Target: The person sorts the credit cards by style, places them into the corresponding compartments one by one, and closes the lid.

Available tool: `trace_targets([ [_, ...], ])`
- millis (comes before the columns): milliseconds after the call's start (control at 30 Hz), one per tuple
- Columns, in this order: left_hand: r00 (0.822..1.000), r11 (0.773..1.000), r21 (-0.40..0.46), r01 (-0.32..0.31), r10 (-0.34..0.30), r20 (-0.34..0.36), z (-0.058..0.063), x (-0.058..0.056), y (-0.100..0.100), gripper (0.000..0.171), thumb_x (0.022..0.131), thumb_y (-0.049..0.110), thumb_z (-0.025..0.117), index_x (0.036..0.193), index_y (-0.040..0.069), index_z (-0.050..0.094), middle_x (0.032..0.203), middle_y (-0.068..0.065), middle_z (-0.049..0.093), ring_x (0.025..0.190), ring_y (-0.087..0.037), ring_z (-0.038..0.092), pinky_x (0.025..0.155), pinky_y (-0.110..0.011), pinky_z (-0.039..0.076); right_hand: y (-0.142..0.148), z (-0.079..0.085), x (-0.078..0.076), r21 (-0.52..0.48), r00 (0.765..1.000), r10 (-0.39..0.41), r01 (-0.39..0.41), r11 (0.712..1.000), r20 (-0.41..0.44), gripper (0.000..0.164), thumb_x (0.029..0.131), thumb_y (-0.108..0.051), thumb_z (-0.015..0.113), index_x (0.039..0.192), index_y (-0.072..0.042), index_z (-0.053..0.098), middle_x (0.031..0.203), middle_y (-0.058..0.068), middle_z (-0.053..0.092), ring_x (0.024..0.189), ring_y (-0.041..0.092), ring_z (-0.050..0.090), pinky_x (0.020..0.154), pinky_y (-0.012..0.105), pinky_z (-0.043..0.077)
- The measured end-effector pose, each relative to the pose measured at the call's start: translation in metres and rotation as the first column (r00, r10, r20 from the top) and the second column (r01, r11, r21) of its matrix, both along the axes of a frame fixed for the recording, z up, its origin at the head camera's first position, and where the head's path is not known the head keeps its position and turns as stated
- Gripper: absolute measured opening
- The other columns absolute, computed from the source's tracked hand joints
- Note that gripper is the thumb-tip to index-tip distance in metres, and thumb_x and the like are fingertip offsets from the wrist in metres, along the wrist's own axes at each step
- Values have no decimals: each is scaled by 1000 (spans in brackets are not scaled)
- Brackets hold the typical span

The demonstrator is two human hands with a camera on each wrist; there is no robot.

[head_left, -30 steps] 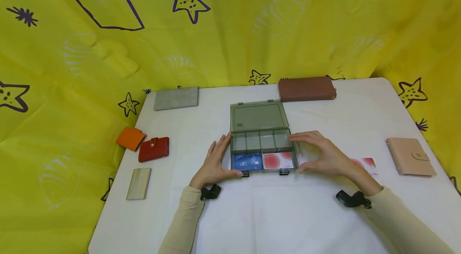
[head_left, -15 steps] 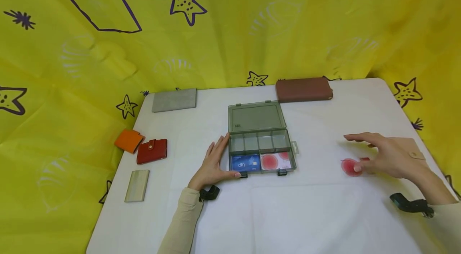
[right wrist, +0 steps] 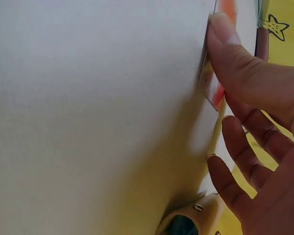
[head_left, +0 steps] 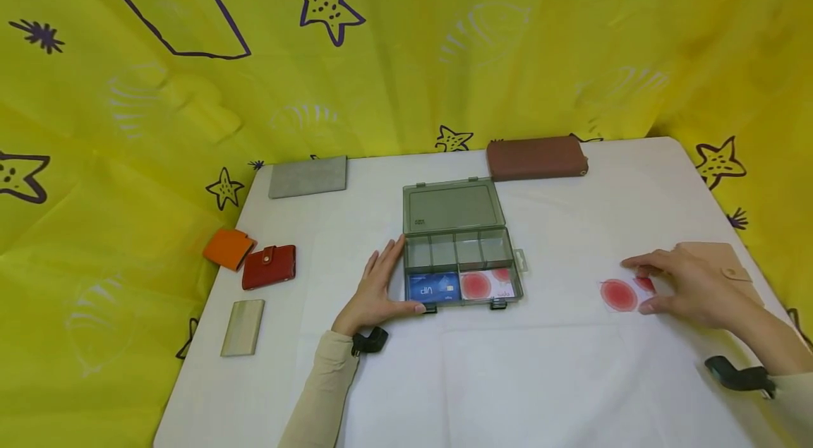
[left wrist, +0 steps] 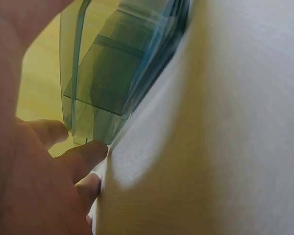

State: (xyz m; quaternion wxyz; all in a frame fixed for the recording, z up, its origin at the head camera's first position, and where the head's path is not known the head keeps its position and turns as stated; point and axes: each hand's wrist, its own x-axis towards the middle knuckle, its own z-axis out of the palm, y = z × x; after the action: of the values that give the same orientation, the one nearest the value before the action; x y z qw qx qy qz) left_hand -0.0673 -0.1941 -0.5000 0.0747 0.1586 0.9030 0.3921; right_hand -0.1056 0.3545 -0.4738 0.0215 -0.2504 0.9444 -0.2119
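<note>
A green see-through compartment box lies with its lid tipped back. A blue VIP card and a white card with red circles fill its two front compartments. My left hand rests against the box's left side, fingers stretched along it, thumb at the front edge by a latch. In the left wrist view, fingertips touch the box's end. At the right, my right hand pinches another red-circled card between thumb and fingers, by its edges; part of the card is hidden behind the hand.
A beige wallet lies partly behind my right hand. A brown long wallet and a grey wallet lie at the back. Orange, red and pale wallets lie on the left.
My right hand has left the box's right side, moved right to the loose card and closed its fingers on the card's edges. My left hand stays at the box.
</note>
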Motion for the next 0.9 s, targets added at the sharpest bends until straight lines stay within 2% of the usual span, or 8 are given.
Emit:
trace_targets([
  [133, 1000, 1000, -2, -6, 6, 0, -1, 0, 0, 132, 76, 45, 94, 173, 20, 9, 178, -8, 20, 167, -27, 10, 136, -55, -3, -2, -3, 0, -54, 1000, 16, -16, 998, 9, 70, 57, -17, 104, 121, -13, 74, 93, -14, 62, 85, -1, 46, 73, 10, 41],
  [233, 1000, 1000, -3, -11, 11, 3, -2, 0, 0, 133, 75, 46, 94, 173, 22, 8, 178, -6, 20, 167, -25, 9, 136, -53, -4, -5, -3, 0, -76, 998, 36, -33, 997, 47, 65, 58, -18, 104, 115, -12, 73, 92, -13, 59, 83, 0, 46, 74, 9, 40],
  [400, 1000, 1000, -2, -10, 10, -1, -4, -1, 0, 133, 75, 52, 92, 173, 22, 8, 179, -4, 19, 167, -24, 9, 136, -52, -4, -12, -4, 0, -118, 994, 53, -42, 992, 96, 53, 62, -20, 103, 103, -15, 70, 95, -12, 62, 85, 0, 49, 78, 2, 41],
  [500, 1000, 1000, 2, -7, 7, -11, -4, 0, -1, 133, 75, 58, 91, 173, 21, 8, 178, -6, 20, 167, -27, 10, 136, -55, -3, -17, -6, 0, -143, 995, 74, -65, 988, 62, 51, 66, -16, 101, 102, -16, 66, 97, -12, 62, 86, 0, 49, 78, 2, 41],
  [600, 1000, 1000, 1, -11, 11, -7, -4, 0, -2, 134, 75, 61, 90, 173, 23, 8, 179, -5, 20, 167, -26, 9, 136, -54, -3, -24, -8, -1, -177, 995, 94, -91, 980, 9, 50, 71, -5, 97, 105, -16, 62, 96, -12, 60, 84, 0, 48, 74, 8, 41],
  [700, 1000, 1000, -1, -14, 14, 1, -3, 0, -2, 134, 75, 57, 91, 173, 24, 7, 179, -4, 19, 167, -24, 9, 136, -52, -4, -32, -9, -5, -222, 994, 101, -107, 969, -40, 48, 77, 8, 89, 108, -13, 59, 96, -9, 60, 82, 0, 49, 69, 10, 41],
  [800, 1000, 1000, -6, -10, 10, 6, -2, 0, -2, 133, 76, 52, 93, 173, 24, 6, 179, -5, 18, 167, -24, 9, 136, -52, -4, -42, -7, -10, -352, 995, 99, -91, 932, 5, 44, 82, 19, 78, 113, -5, 57, 97, -6, 59, 74, 0, 61, 64, 9, 52],
  [900, 1000, 1000, -8, -7, 7, 9, -1, 0, -1, 132, 77, 47, 93, 173, 24, 6, 178, -7, 19, 167, -25, 9, 136, -53, -4, -52, 0, -13, -461, 994, 85, -46, 886, 64, 43, 87, 20, 74, 120, 0, 55, 98, -6, 57, 63, 7, 68, 56, 18, 59],
])
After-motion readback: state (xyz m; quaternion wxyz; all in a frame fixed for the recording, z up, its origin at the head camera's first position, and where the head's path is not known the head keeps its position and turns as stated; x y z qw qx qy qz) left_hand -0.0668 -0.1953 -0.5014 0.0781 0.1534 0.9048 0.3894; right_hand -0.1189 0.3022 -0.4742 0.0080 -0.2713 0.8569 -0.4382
